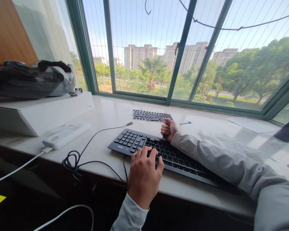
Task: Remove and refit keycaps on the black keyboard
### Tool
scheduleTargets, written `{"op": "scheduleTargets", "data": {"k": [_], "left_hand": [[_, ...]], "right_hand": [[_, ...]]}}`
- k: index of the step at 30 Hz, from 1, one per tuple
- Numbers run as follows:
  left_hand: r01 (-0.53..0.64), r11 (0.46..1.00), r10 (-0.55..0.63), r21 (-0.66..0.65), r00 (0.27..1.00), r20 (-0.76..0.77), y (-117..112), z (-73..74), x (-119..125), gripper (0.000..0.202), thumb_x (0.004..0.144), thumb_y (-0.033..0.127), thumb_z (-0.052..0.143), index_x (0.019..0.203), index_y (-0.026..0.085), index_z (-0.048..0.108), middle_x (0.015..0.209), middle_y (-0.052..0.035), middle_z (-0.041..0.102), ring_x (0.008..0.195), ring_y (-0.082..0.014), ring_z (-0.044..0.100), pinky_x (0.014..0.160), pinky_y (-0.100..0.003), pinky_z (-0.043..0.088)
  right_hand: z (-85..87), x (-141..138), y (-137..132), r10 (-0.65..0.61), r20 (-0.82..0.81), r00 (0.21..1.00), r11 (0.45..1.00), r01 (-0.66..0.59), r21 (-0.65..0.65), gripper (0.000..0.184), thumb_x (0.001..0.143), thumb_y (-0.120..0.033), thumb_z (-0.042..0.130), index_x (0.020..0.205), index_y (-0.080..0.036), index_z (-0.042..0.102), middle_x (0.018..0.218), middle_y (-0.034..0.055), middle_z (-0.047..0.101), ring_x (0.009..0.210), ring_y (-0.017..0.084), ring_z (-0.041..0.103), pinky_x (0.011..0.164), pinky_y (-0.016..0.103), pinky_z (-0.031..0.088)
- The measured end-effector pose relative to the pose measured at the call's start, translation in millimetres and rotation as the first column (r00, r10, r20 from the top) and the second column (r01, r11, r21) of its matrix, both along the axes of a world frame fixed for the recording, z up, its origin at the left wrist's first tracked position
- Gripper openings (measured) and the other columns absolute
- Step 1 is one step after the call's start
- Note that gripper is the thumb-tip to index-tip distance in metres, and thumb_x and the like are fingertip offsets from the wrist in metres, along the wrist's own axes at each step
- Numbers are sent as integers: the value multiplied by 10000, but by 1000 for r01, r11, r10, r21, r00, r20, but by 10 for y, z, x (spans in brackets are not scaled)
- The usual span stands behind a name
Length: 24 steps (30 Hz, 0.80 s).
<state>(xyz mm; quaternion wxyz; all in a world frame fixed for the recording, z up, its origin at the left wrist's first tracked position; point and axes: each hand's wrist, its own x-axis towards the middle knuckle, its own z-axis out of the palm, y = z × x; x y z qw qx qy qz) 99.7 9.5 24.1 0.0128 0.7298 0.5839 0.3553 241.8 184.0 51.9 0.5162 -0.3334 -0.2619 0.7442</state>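
A black keyboard point(132, 139) lies slantwise along the counter's front edge. One block of its keys has caps on; the long section has bare switch sockets showing. My left hand point(145, 170) rests on its near edge, fingers bent and apart, fingertips touching the keys and bare sockets. Over the far edge, my right hand point(169, 129) is closed in a fist, with a small dark piece showing beneath it that I cannot make out. Behind the fist, removed keycaps point(151, 115) sit in rows. A small blue tool point(185, 123) lies to their right.
A black cable point(96, 131) lies coiled left of the keyboard. Beyond it are a white power bank point(66, 134) with a white cable and a white box point(53, 109) bearing a dark bagged item point(38, 78). A paper sheet point(251, 124) lies at right, below the windows.
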Motion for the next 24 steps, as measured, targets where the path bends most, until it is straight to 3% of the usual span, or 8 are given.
{"op": "scheduleTargets", "data": {"k": [4,9,24], "left_hand": [[8,1000,-8,2,1000,2,-2,-3,-5,151,915,287,465,980,241,593,1055,-29,591,1029,-219,527,890,-411,402],[8,1000,-8,10,1000,0,2,0,-1,141,912,282,469,960,236,593,1039,-31,588,1014,-220,527,887,-413,399],[-21,1000,21,12,999,-40,16,14,13,115,890,266,487,923,239,595,1003,-27,590,978,-220,534,848,-402,399]], "right_hand": [[2,-41,-42,-20,76,997,994,12,111,430,860,-278,490,553,-218,195,351,-107,173,300,48,92,270,161,103],[-1,-68,-44,47,151,987,988,-69,142,421,824,-284,528,563,-222,204,360,-113,182,312,44,89,278,154,102],[-44,28,99,219,-48,974,973,-222,-63,453,905,-257,425,540,-214,162,359,-109,147,308,42,71,262,136,129]]}}
